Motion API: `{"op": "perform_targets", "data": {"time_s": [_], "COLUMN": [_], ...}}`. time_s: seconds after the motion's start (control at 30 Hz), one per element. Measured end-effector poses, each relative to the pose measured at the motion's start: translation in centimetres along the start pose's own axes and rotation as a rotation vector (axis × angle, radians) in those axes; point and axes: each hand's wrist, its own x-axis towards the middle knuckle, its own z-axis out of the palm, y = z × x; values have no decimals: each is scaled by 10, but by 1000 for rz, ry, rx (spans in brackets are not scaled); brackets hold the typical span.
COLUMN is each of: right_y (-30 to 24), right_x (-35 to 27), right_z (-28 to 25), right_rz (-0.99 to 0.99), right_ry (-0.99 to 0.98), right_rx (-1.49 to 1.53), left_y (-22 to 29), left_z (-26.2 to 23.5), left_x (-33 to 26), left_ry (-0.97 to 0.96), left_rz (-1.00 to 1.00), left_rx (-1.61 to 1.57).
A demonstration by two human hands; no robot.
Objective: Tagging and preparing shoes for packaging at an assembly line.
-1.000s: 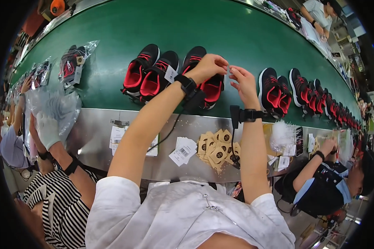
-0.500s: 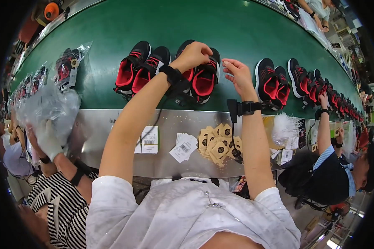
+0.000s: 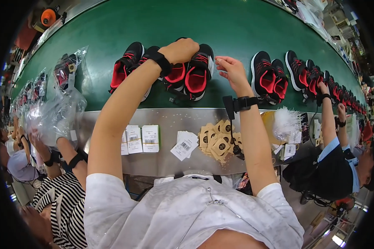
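Observation:
In front of me on the green belt (image 3: 232, 25) stands a pair of black sneakers with red lining, the right shoe (image 3: 196, 79) beside the left shoe (image 3: 175, 74). Over their tongues my left hand (image 3: 180, 50) is closed, fingers curled down and mostly hidden. A white tag (image 3: 210, 65) hangs along the right shoe's outer side. Just right of it is my right hand (image 3: 233, 74), apart from the shoe, its thumb and index finger drawn together. Anything in this pinch is too small to make out. Another pair (image 3: 126, 64) is partly behind my left forearm.
On the metal ledge (image 3: 170, 166) lie white label stacks (image 3: 150, 138), loose white tags (image 3: 184, 145), brown cards (image 3: 221, 145) and a bundle of white fasteners (image 3: 286, 124). More sneakers (image 3: 266, 79) line the belt rightward. Co-workers flank me; bagged shoes (image 3: 64, 72) are left.
Shoes in front of me have shifted slightly left. My left hand has gone left and curled further; my right hand moved a little left, its fingertips drawing together.

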Motion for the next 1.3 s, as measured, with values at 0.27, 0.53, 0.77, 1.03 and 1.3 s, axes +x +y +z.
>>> {"op": "perform_targets", "data": {"time_s": [0.27,0.53,0.77,1.03,1.3], "right_y": [0,4,5,11,19], "right_x": [0,3,14,23,24], "right_z": [2,17,25,34,40], "right_rz": [7,15,85,222,214], "right_ry": [-29,-58,-148,-294,-270], "right_rx": [2,27,378,640,605], "left_y": [-4,31,35,36,28], "left_z": [0,13,26,20,32], "left_x": [-6,-7,-12,-21,-27], "left_ry": [110,367,383,423,418], "left_rz": [-15,-440,-269,-221,-276], "left_rx": [178,-1501,-1250,-1312,-1276]}}
